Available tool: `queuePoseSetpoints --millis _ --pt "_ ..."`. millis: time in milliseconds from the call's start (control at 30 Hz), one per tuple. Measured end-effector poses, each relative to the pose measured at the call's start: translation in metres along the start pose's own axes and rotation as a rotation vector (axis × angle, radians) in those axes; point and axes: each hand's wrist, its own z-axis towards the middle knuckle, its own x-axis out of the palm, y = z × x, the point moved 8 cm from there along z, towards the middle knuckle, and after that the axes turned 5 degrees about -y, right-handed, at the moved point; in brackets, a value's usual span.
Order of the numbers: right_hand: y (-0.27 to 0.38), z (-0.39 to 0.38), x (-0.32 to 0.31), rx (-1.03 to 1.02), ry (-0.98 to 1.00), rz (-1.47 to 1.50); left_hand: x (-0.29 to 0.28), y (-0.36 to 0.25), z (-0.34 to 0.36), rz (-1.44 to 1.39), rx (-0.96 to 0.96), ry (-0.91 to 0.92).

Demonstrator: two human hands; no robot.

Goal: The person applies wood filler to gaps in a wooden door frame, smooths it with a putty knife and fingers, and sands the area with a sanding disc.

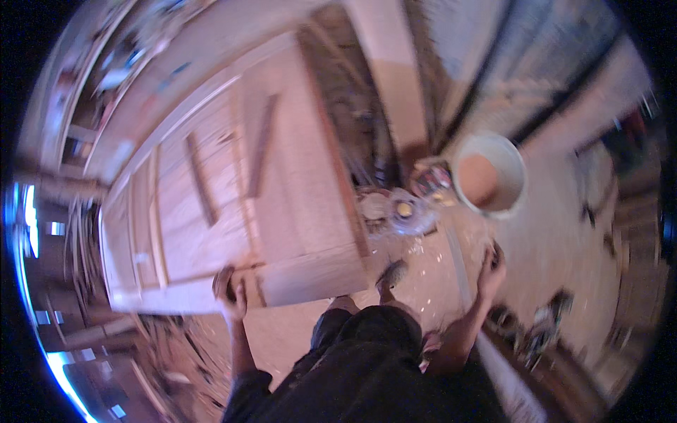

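Note:
My left hand (230,296) is at the near edge of a large panelled wooden door (310,190), closed around a small dark brown thing (223,280) too blurred to name. Two dark narrow strips (262,144) lie on the door's face, apart from each other and slanted. Out to the right, away from the door, my right hand (489,273) is raised over the floor. Its fingers are curled at a small dark thing (496,255) whose kind I cannot make out.
A whitish bucket (522,180) with a tan round shape inside stands at the right. Beside it are clear plastic packages (411,213). Tools or metal parts (546,321) sit at the lower right. Scrap wood (176,352) lies at the lower left. Shelving (95,84) runs along the upper left.

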Motion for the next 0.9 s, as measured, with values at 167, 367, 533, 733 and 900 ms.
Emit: queuePoseSetpoints --millis 167,367,533,733,900 --pt "0.007 -0.013 0.009 0.048 -0.018 0.232 -0.023 -0.006 0.002 0.053 0.011 -0.013" --pt "0.144 -0.053 0.061 -0.241 0.081 0.230 -0.025 0.015 -0.007 -0.037 -0.059 -0.065" --pt "0.247 -0.126 0.120 -0.535 0.160 0.135 -0.039 0.018 -0.004 -0.187 -0.085 -0.097" --pt "0.341 -0.281 0.211 -0.689 0.429 -0.067 -0.050 0.044 -0.027 -0.703 -0.044 -0.029" --pt "0.379 -0.416 0.302 -0.909 0.759 -0.075 -0.106 0.093 -0.041 -0.732 0.031 0.092"
